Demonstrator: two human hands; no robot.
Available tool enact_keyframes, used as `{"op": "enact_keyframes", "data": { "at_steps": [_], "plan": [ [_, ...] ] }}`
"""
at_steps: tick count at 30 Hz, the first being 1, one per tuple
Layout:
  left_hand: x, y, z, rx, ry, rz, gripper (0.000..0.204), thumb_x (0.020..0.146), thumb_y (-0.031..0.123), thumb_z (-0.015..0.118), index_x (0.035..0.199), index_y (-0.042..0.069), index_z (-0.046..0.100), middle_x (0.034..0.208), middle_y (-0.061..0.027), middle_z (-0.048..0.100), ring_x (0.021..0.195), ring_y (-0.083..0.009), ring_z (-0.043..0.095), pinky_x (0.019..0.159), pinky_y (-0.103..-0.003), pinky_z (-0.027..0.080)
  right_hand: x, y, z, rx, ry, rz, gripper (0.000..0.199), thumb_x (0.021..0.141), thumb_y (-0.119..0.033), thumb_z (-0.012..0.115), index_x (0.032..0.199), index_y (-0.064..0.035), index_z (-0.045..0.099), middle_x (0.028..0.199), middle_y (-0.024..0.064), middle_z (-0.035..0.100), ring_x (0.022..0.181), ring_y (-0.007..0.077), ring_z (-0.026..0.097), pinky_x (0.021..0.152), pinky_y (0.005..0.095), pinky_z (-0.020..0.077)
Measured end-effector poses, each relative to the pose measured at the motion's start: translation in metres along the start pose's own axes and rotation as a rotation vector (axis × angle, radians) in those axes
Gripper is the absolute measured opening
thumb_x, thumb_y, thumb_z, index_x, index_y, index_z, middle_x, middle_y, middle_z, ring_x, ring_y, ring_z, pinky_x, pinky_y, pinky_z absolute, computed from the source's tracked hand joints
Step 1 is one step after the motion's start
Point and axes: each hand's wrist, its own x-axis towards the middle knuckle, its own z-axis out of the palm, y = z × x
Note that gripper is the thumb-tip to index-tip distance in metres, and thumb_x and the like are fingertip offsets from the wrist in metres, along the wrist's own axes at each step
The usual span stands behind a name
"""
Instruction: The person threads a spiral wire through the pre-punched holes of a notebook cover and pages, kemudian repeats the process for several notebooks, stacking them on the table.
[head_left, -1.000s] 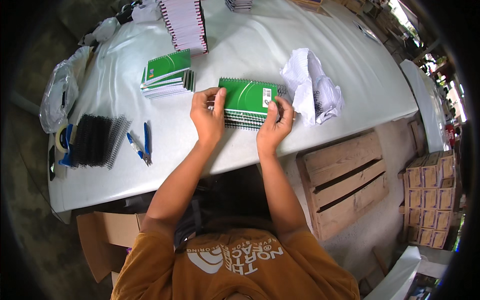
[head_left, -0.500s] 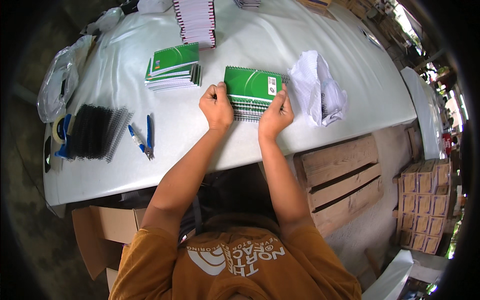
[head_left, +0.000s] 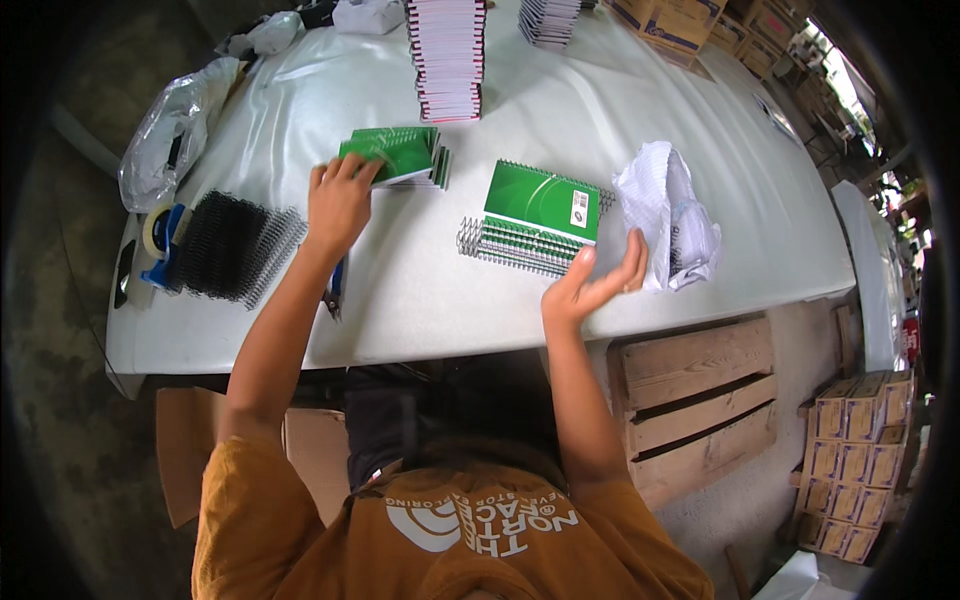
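Note:
At the left stack of green notebooks [head_left: 440,172], my left hand [head_left: 343,200] has its fingers closed over the near left corner of the top green notebook [head_left: 400,150]. Slight blur covers the fingertips there. My right hand [head_left: 597,285] is open and holds nothing, thumb and fingers apart. Just beyond it lies a pile of spiral-bound green notebooks [head_left: 520,250], with wire coils showing along its near side. Its top notebook [head_left: 540,200] has a white label near the right edge. To the right of the pile stands a crumpled white bag [head_left: 650,200] with dark coils inside.
Black wire coils [head_left: 225,250] lie at the left beside a blue tape dispenser [head_left: 165,245]. Blue-handled pliers [head_left: 335,290] are partly behind my left forearm. A tall notebook stack [head_left: 447,60] stands farther back. Below the table's near edge are a wooden pallet [head_left: 695,400] and cartons [head_left: 840,460].
Both hands have let go of the pile of spiral-bound notebooks. My left hand has moved left to the other stack; my right hand has drawn back slightly and opened. The view has shifted.

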Motion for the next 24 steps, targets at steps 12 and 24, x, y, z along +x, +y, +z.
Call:
{"op": "enact_keyframes", "data": {
  "at_steps": [12,24],
  "plan": [
    [-0.096,-0.004,-0.089,-0.315,-0.006,-0.231,0.046,0.078,0.028,0.069,0.117,0.008,0.056,0.117,-0.0142,0.053,0.108,-0.0329,0.048,0.090,-0.042,0.035,-0.018,-0.062,-0.007,1.051,-0.957,0.575,0.022,0.088,-0.007,0.057,0.108,0.0020,0.059,0.113,0.0134,0.062,0.105,0.0176,0.058,0.092,0.0276,0.0424],
    [-0.085,-0.077,-0.058,-0.271,0.037,-0.641,0.022,0.089,0.023,0.058,0.095,0.002,0.054,0.091,-0.0175,0.060,0.080,-0.0350,0.059,0.072,-0.040,0.046,-0.022,-0.032,-0.001,0.845,-1.159,0.385,0.026,0.085,-0.006,0.061,0.110,0.0015,0.060,0.109,0.0090,0.063,0.102,0.0149,0.057,0.091,0.0280,0.0424]
  ]
}}
